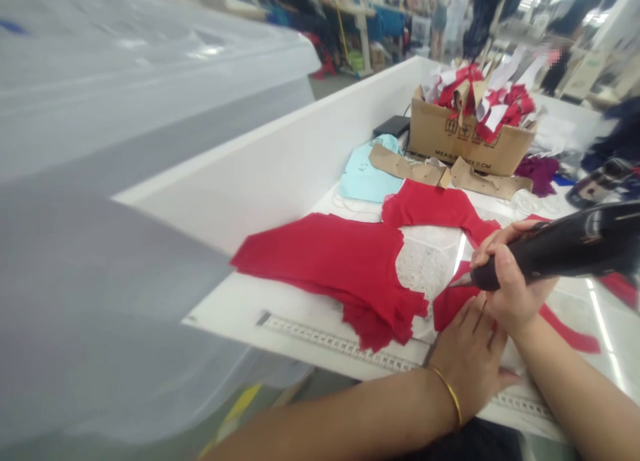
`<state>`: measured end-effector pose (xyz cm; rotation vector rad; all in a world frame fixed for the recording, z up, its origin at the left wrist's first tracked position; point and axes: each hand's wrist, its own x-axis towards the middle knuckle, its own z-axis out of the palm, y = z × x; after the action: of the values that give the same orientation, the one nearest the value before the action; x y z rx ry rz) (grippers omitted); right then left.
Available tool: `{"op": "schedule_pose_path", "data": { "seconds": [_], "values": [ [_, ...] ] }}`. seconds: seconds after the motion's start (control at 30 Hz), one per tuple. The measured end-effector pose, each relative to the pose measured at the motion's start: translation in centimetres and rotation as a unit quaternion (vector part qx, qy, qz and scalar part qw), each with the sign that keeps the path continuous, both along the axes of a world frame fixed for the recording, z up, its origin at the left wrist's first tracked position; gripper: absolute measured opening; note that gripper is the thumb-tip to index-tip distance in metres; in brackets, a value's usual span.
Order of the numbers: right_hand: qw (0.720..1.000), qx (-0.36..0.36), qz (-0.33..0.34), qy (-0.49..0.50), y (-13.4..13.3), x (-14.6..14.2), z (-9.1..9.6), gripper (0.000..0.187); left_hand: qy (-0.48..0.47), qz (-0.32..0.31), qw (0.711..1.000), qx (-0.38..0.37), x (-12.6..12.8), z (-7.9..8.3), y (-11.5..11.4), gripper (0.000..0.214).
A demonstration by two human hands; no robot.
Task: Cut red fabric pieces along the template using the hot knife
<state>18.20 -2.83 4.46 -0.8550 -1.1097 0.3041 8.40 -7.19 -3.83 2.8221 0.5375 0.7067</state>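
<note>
While right fingers clasp black tool, left fingers flat on red cloth, heaped carton beyond.

At three o'clock, the tool is black, glossy and tapered, held slanting, its nose aimed between eight and nine o'clock. Its slim tip meets or hovers over the cloth, red, flat, partly hidden, at four o'clock.
</note>
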Motion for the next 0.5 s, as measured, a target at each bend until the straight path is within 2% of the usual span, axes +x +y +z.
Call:
{"op": "schedule_pose_path", "data": {
  "seconds": [0.17,0.33,0.5],
  "values": [
    [0.999,-0.003,-0.052,0.01,0.6,2.4,0.7,0.027,-0.009,0.029,0.997,0.071,-0.2,0.3,0.3,0.089],
    [0.994,0.006,-0.103,0.018,1.6,5.5,0.0,0.025,-0.004,0.031,0.996,0.085,-0.3,0.1,0.5,0.086],
    [0.994,0.022,-0.106,0.03,1.9,6.4,-0.5,0.028,-0.004,0.039,0.995,0.088,-0.3,-0.2,0.4,0.084]
  ]
}}
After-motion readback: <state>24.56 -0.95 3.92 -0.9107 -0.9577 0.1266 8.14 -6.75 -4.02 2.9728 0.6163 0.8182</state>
